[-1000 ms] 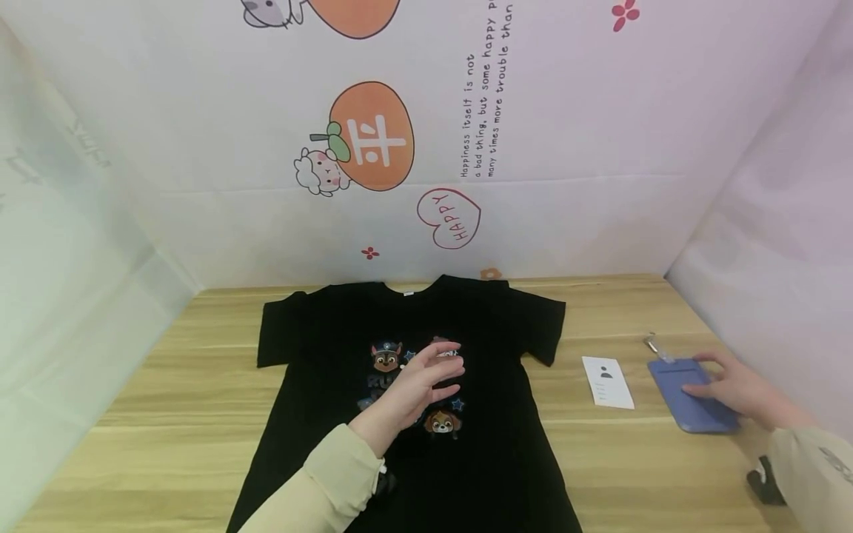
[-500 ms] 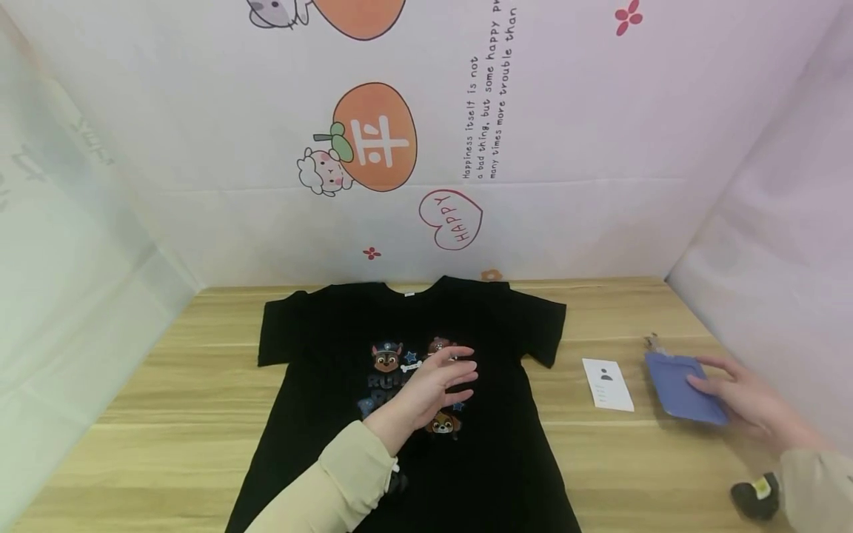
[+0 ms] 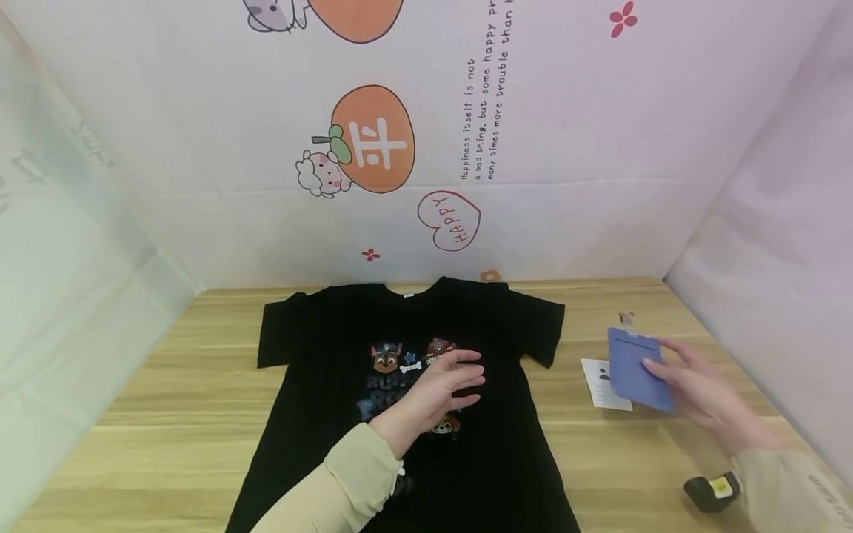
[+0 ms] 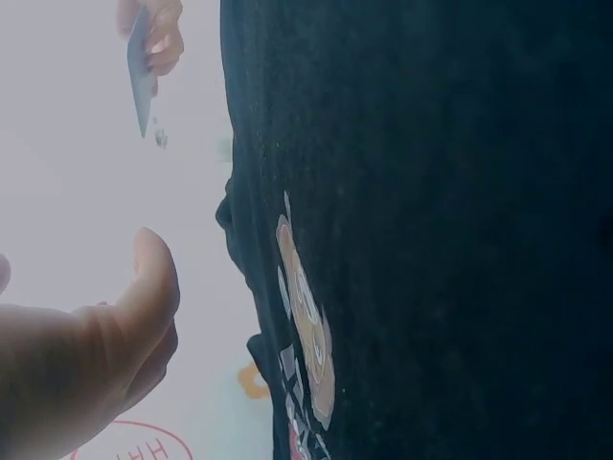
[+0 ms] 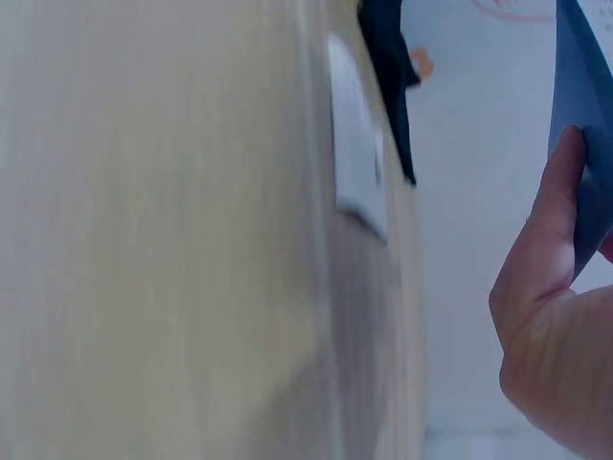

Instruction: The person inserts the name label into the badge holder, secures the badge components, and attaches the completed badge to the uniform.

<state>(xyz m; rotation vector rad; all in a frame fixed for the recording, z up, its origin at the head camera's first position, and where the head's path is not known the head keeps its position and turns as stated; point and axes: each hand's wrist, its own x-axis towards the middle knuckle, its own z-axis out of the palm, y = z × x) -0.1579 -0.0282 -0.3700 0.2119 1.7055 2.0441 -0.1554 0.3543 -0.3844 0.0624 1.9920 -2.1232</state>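
Observation:
A blue badge holder (image 3: 636, 370) with a metal clip at its top is pinched in my right hand (image 3: 700, 396), thumb on the front and fingers behind. It is raised off the table and overlaps part of a white ID card (image 3: 606, 396) that lies flat below. In the right wrist view the badge holder (image 5: 586, 125) stands edge-on at the right. Over the printed chest of a black T-shirt (image 3: 480, 474), my left hand (image 3: 433, 396) hovers with its fingers loosely bent and nothing in them. The left wrist view shows that thumb (image 4: 153, 287) apart from the cloth.
The T-shirt is spread on a wooden table (image 3: 166, 400), its collar towards the back wall. A white curtain (image 3: 566, 148) with printed fruit and lettering closes off the back, and pale sheets hang at both sides. A black wrist camera (image 3: 713, 492) sits by the right sleeve.
My right hand has lifted the badge holder off the table and carried it left to the ID card. The left hand has drifted slightly right over the T-shirt.

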